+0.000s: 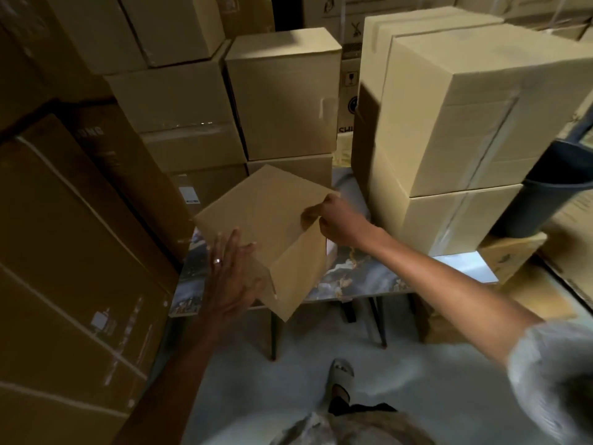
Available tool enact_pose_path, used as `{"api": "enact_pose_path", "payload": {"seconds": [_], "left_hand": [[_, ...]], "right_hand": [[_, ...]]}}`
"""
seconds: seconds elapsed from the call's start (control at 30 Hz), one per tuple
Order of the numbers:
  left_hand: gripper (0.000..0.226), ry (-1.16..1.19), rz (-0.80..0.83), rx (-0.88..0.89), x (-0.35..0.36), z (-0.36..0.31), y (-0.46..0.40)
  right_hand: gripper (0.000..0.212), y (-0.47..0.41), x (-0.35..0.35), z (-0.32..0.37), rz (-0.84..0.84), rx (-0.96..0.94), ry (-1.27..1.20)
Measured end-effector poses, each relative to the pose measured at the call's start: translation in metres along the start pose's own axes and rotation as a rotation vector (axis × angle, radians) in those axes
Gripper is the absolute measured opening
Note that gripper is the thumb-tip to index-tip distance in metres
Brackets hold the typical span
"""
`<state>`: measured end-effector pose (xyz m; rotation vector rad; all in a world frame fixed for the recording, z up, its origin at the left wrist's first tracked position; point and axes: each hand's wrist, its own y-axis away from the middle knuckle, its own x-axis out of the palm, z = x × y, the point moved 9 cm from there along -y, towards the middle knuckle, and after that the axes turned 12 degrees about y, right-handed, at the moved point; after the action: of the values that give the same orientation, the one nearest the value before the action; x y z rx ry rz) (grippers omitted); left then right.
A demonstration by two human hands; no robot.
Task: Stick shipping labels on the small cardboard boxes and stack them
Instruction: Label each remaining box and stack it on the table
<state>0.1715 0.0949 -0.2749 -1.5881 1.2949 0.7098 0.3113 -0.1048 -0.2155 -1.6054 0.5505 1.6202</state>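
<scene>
A small plain cardboard box (263, 216) is tilted on one corner over the front of a marble-patterned table (369, 274). My left hand (232, 277) lies flat against the box's lower left face, fingers straight, a ring on one finger. My right hand (337, 220) pinches the box's right top corner, with the thumb on the top face. No label shows on the faces of the box that I can see.
Two stacked taped boxes (465, 123) stand on the table's right half. More stacked boxes (282, 91) rise behind the table, and large dark cartons (80, 252) wall in the left. A dark bin (545, 194) sits at right. My foot (340, 377) is on grey floor.
</scene>
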Motion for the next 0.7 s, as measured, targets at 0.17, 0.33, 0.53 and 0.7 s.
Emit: {"api": "enact_pose_path", "payload": {"seconds": [0.17,0.33,0.53,0.7], "left_hand": [[0.056,-0.056,-0.150,-0.210,-0.031,0.023,-0.011],[0.057,-0.007,-0.089,-0.151,-0.028,-0.018,-0.018],[0.056,-0.077,-0.050,-0.054,-0.002,-0.055,-0.033],[0.069,-0.008,0.057,-0.157,-0.007,-0.036,-0.062]], "right_hand": [[0.044,0.006,-0.007,0.009,0.080,-0.060,-0.092],[0.046,-0.003,-0.023,-0.008,0.140,-0.017,-0.185],[0.043,0.009,-0.007,-0.021,0.120,0.030,-0.042],[0.065,0.036,0.009,-0.020,0.119,0.065,-0.160]]}}
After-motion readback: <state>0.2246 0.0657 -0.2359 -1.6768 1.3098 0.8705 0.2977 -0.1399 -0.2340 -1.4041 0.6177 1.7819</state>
